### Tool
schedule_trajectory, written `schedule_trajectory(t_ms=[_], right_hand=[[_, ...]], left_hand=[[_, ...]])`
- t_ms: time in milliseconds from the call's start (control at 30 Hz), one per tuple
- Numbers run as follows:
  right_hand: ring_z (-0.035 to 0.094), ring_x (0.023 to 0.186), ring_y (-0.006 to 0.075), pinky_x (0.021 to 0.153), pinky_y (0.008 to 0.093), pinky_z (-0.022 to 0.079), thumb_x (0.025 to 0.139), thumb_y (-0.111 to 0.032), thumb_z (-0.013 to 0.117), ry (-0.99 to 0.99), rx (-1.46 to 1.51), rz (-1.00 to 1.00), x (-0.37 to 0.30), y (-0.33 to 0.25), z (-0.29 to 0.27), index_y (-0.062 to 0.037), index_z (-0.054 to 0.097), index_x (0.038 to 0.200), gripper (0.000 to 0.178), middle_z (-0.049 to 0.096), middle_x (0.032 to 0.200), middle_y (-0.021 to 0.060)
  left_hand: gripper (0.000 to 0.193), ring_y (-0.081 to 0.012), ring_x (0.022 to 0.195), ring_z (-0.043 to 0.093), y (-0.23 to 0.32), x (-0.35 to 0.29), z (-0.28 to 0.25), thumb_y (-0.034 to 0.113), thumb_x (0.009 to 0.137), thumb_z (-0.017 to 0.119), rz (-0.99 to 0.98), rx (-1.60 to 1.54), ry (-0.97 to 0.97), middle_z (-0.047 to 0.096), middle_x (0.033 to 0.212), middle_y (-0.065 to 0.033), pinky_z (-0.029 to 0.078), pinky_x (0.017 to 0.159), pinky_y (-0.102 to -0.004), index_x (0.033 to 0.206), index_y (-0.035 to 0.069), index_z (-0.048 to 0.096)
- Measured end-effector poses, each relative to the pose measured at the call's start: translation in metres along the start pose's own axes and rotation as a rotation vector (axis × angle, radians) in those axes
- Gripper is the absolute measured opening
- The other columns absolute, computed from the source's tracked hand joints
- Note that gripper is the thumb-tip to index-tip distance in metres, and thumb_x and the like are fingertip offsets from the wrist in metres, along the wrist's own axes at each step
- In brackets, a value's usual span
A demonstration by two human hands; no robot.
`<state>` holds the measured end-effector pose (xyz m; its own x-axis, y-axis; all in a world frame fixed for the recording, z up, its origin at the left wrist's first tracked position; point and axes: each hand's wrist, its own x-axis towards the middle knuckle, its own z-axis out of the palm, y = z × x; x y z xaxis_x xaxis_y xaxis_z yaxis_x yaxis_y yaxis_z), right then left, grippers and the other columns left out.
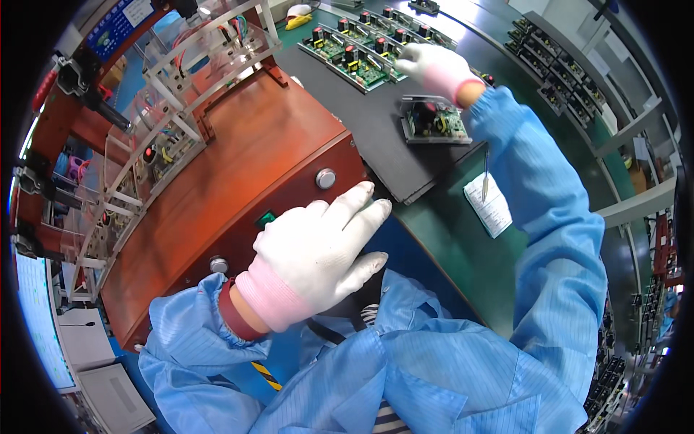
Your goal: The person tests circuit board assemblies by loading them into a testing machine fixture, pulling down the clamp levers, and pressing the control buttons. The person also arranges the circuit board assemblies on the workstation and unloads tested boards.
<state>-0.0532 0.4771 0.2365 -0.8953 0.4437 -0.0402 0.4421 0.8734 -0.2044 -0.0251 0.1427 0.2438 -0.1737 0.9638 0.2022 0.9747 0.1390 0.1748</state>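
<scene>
My left hand (318, 249), in a white glove with a pink cuff, hangs in front of the red-brown machine box (238, 166). Its fingers and thumb are spread, and it holds nothing. Round silver buttons (326, 179) sit on the box front beside it. My right hand (436, 66), gloved alike, reaches out over the rows of green circuit boards (354, 66) at the back. Its fingertips point left beside the boards; whether they grip one is hidden. Nearer than that hand, a single circuit board (437, 121) in a metal frame sits on the dark mat (376, 141).
Clear fixture frames with wiring (217, 58) stand on the machine's far side. A pen (486, 181) lies on a written sheet (489, 205) on the green table (463, 253). Racks of boards (557, 69) line the right. A yellow-handled tool (298, 22) lies at the back.
</scene>
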Motion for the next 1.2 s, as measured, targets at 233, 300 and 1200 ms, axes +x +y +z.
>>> schedule_trajectory(t_ms=[233,300,1200], right_hand=[[0.067,0.108,0.0331,0.096,0.0424,0.052,0.096,-0.037,0.048,0.009,-0.074,-0.038,0.099,0.019,0.036,-0.0047,0.069,0.120,0.046,0.072,0.115,0.0162],[0.064,0.115,0.0342,0.101,0.0431,0.050,0.097,-0.037,0.047,0.064,-0.075,-0.086,0.100,0.037,0.037,-0.0026,0.068,0.121,0.047,0.071,0.119,0.0184],[0.062,0.096,0.0252,0.086,0.0332,0.050,0.097,-0.024,0.051,0.399,0.548,-0.818,0.121,-0.125,-0.060,0.0005,0.065,0.121,0.037,0.068,0.114,0.0134]], left_hand=[[0.056,-0.0273,0.102,0.067,-0.014,-0.007,-0.010,0.032,0.087,0.070,-0.074,0.077,-0.044,0.057,0.142,-0.0119,0.054,0.088,-0.0345,0.137,0.009,0.057],[0.057,-0.0282,0.107,0.066,-0.018,-0.010,-0.014,0.033,0.087,0.070,-0.101,0.057,-0.061,0.056,0.143,-0.0123,0.053,0.092,-0.0360,0.138,0.009,0.057],[0.082,-0.0401,0.150,0.029,-0.150,0.025,0.015,0.063,0.099,0.044,-0.410,0.317,-0.005,0.038,0.158,-0.0235,0.022,0.124,-0.0467,0.149,-0.002,0.043]])
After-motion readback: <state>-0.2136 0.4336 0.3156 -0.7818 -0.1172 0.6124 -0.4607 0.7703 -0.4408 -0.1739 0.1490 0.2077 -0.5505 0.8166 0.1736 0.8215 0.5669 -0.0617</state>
